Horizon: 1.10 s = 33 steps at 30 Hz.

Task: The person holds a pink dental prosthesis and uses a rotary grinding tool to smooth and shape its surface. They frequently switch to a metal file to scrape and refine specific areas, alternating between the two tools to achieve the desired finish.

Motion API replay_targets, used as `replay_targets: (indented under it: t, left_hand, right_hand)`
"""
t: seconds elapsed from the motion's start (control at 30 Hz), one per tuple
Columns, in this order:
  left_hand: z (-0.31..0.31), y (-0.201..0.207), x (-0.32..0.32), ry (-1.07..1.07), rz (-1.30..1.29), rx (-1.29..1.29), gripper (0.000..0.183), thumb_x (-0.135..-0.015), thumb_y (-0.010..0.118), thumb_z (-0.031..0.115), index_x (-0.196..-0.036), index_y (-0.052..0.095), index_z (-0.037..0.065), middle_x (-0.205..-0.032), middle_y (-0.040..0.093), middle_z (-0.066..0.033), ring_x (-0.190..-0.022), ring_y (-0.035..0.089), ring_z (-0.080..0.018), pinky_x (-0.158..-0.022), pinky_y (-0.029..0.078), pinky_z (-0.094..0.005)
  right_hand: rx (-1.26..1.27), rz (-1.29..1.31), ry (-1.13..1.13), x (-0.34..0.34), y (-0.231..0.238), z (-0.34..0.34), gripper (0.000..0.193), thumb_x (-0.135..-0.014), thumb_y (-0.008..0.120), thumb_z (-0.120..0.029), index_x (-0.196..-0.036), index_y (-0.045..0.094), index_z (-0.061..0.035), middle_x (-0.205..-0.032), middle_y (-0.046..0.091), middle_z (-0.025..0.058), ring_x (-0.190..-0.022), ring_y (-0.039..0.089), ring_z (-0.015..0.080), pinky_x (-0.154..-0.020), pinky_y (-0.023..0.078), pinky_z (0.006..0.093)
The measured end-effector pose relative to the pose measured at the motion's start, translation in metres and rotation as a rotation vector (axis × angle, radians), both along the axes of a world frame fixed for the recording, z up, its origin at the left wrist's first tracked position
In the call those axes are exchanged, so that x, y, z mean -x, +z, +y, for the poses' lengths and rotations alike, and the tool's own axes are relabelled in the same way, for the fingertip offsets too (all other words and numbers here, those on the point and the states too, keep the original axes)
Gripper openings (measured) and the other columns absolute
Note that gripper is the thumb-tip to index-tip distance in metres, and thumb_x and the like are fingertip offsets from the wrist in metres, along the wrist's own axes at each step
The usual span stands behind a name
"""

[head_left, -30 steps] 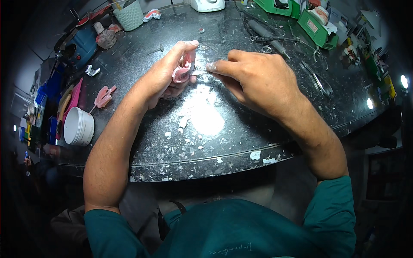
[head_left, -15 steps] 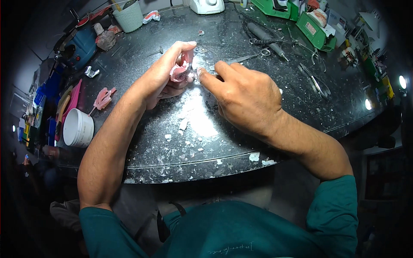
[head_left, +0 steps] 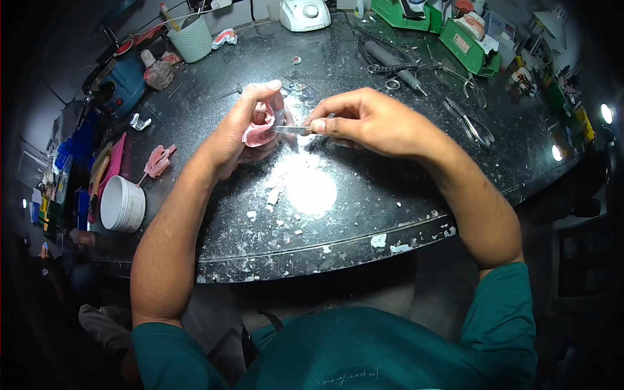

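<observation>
white crumbs lying on the near table | left hand cupping a pink denture piece, fingers clamped on it above the table | right hand pinching a thin metal tool (tip touching the piece) | green boxes sitting far

Seen from a single head-worn fisheye view, looking steeply down and close over a dark speckled worktable, forearms entering from the lower edge, straight bench edges bowing toward the rim, corners black, no second view sharing any part.
</observation>
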<state>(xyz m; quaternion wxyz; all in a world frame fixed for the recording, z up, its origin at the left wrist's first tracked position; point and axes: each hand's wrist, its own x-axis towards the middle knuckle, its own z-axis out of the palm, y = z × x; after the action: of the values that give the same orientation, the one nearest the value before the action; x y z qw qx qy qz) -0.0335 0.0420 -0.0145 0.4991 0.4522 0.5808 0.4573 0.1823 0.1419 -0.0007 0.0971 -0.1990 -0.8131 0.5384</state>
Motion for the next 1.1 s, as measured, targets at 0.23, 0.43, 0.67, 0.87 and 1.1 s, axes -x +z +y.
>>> replay_targets:
  t: [0.23, 0.43, 0.67, 0.87, 1.1]
  left_hand:
    - [0.000, 0.007, 0.019, -0.189, -0.204, -0.371, 0.061, -0.100, 0.030, 0.055, -0.105, 0.059, 0.002, -0.074, 0.059, -0.0055, -0.063, 0.056, -0.0153, -0.049, 0.046, -0.0258]
    - [-0.003, 0.005, 0.010, 0.081, 0.564, -0.774, 0.057, -0.079, 0.054, 0.013, -0.135, 0.046, -0.001, -0.122, 0.053, -0.0118, -0.110, 0.054, -0.0170, -0.100, 0.043, -0.0291]
    - [0.011, -0.011, 0.011, 0.147, -0.194, -0.451, 0.038, -0.086, 0.045, -0.002, -0.123, 0.053, -0.006, -0.117, 0.060, -0.0195, -0.106, 0.062, -0.0254, -0.103, 0.049, -0.0388]
    - [0.002, -0.002, 0.006, 0.037, -0.837, -0.276, 0.028, -0.092, 0.049, 0.009, -0.112, 0.055, -0.009, -0.112, 0.064, -0.0276, -0.115, 0.064, -0.0414, -0.106, 0.050, -0.0585]
    - [0.010, -0.017, 0.005, -0.047, -0.711, -0.166, 0.053, -0.109, 0.035, 0.038, -0.117, 0.058, -0.009, -0.113, 0.066, -0.0239, -0.109, 0.068, -0.0340, -0.103, 0.054, -0.0520]
  right_hand:
    - [-0.158, 0.199, -0.207, -0.007, 0.008, 0.015, 0.026, -0.100, 0.063, -0.028, -0.106, 0.074, -0.0045, -0.068, 0.055, -0.0048, -0.061, 0.046, 0.0045, -0.056, 0.038, 0.0238]
    - [-0.200, 0.327, -0.288, -0.004, -0.001, 0.014, 0.027, -0.101, 0.061, -0.025, -0.108, 0.071, -0.0003, -0.079, 0.063, -0.0014, -0.072, 0.054, 0.0065, -0.067, 0.045, 0.0248]
    - [-0.459, 0.372, -0.268, -0.001, -0.004, 0.005, 0.027, -0.100, 0.062, -0.022, -0.119, 0.070, -0.0054, -0.091, 0.072, 0.0061, -0.083, 0.064, 0.0117, -0.080, 0.050, 0.0277]
    - [-0.768, 0.301, -0.151, -0.002, -0.005, 0.000, 0.041, -0.089, 0.060, -0.007, -0.129, 0.067, -0.0145, -0.099, 0.068, 0.0126, -0.095, 0.067, 0.0305, -0.083, 0.054, 0.0403]
    - [-1.002, 0.098, -0.088, -0.004, -0.005, -0.016, 0.043, -0.087, 0.064, -0.009, -0.129, 0.064, -0.0138, -0.101, 0.069, 0.0113, -0.090, 0.070, 0.0324, -0.078, 0.059, 0.0436]
